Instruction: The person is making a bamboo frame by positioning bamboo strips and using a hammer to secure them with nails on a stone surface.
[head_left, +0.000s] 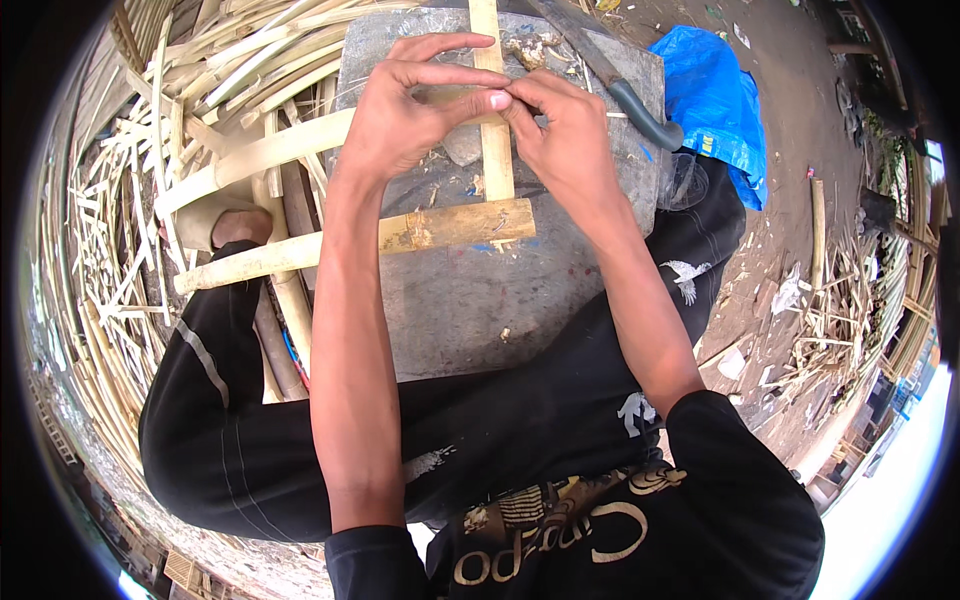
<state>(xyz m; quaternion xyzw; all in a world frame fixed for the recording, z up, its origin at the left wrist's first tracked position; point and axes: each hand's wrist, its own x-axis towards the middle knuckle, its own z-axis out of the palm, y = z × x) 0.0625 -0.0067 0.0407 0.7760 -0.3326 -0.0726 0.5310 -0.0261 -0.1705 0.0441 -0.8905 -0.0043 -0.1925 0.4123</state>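
Note:
My left hand (410, 105) and my right hand (560, 130) meet over a grey stone slab (470, 300) between my knees. Both pinch a thin upright bamboo strip (495, 160) where it crosses a wider curved bamboo slat (270, 150); my left thumb and fingers wrap the crossing, my right fingertips press next to them. A second bamboo slat (400, 238) lies across the slab lower down, under the upright strip's end. A large knife with a grey handle (640, 105) rests on the slab's far right corner, beside my right hand.
Heaps of split bamboo strips (110, 200) fill the left side. A blue plastic bag (715, 100) lies at the right of the slab. More bamboo scraps (840, 320) litter the dirt ground at the right. My bare foot (235, 225) rests by the slats.

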